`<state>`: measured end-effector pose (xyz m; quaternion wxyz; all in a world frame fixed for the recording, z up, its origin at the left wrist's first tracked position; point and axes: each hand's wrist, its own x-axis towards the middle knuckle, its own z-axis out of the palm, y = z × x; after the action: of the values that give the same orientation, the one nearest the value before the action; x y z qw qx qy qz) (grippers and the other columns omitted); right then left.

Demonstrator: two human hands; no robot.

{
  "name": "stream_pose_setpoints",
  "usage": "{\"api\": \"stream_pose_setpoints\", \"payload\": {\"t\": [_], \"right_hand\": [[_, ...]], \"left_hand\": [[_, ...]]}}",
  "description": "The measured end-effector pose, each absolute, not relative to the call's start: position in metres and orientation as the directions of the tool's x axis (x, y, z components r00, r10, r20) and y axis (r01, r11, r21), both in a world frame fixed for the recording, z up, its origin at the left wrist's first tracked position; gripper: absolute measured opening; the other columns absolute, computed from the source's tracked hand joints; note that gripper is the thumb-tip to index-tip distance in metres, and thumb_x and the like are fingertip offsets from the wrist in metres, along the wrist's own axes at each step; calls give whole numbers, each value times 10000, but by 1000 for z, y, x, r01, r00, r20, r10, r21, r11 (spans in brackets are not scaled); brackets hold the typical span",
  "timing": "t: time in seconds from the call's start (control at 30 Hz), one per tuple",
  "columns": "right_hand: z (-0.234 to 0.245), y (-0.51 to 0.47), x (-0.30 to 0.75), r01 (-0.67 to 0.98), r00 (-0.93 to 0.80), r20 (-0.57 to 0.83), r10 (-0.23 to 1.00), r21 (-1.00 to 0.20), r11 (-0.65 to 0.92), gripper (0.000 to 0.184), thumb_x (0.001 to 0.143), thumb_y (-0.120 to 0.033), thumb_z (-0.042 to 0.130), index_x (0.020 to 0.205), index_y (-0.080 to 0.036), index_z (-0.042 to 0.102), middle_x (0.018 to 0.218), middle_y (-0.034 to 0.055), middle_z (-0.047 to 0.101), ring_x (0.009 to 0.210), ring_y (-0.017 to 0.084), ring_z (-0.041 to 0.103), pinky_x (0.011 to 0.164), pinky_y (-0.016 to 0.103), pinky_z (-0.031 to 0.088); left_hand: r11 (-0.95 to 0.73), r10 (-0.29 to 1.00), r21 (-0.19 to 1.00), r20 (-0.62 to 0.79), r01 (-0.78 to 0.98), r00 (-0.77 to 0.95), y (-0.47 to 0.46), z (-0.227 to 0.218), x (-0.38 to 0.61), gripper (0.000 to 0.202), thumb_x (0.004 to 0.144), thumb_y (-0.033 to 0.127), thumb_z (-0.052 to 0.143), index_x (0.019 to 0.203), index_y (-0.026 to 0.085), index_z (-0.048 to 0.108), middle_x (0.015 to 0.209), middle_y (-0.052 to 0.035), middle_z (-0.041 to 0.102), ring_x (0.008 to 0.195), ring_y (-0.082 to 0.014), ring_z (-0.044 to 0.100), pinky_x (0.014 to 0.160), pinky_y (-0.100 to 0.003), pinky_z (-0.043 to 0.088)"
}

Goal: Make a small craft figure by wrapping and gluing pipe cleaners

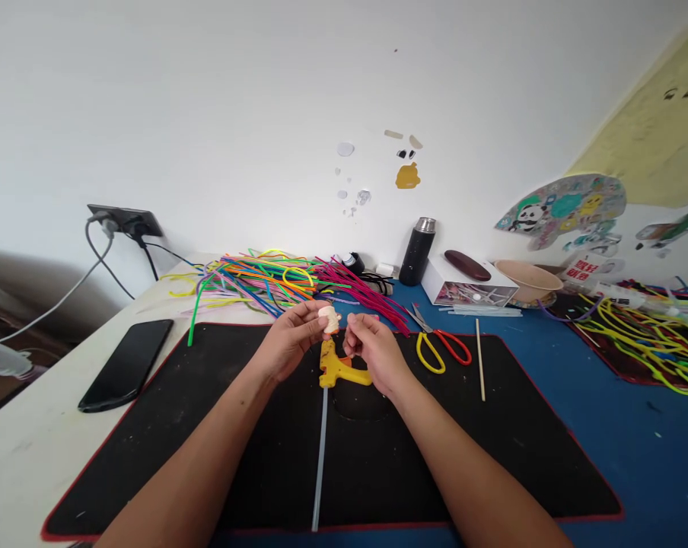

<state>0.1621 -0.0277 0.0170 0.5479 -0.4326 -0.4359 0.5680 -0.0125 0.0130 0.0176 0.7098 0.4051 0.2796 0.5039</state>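
Note:
My left hand [291, 339] pinches a small cream-coloured wrapped piece [329, 320] with a bit of orange at its lower edge; its exact kind is not clear. Close by on the right, my right hand [372, 346] has its thumb and fingertips pressed together. Whatever sits between those fingertips is too small to make out. Beneath both hands, a yellow hot glue gun [336, 371] lies on the black mat [253, 457]. A long translucent glue stick [320, 464] sticks out of it toward me.
Scissors [435, 339] and a wooden stick [480, 358] lie right of my hands. Colourful pipe cleaners [253, 278] are heaped behind. A black phone [127, 364] is at left. A black flask [417, 253], a white box [469, 285] and a bowl [527, 280] stand along the wall.

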Motion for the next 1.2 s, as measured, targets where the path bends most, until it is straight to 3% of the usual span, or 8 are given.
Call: {"api": "stream_pose_setpoints", "payload": {"t": [0.57,0.9,1.2], "right_hand": [[6,-28,160,-345,-48,-56,997,-936,-69,532,747,-645,878,703,-203,585,607,-44,556,554,120,530,558,269,365],[-2,-28,169,-503,-205,-132,970,-836,-220,457,747,-532,932,743,-182,638,644,-36,558,588,109,497,589,266,352],[1,-29,169,-527,-226,-141,964,-814,-243,444,722,-499,956,748,-175,654,645,-28,567,596,108,479,592,265,352]], "left_hand": [[204,920,831,19,-518,392,8,17,-7,373,684,253,986,990,159,794,902,-35,773,742,-122,692,701,-217,575],[184,911,880,15,-438,413,4,21,-5,400,688,281,987,1013,155,791,894,-53,776,790,-153,716,745,-239,562],[148,911,903,34,-403,411,4,21,-5,396,704,284,976,1027,161,782,906,-54,783,808,-161,719,770,-259,558]]}}
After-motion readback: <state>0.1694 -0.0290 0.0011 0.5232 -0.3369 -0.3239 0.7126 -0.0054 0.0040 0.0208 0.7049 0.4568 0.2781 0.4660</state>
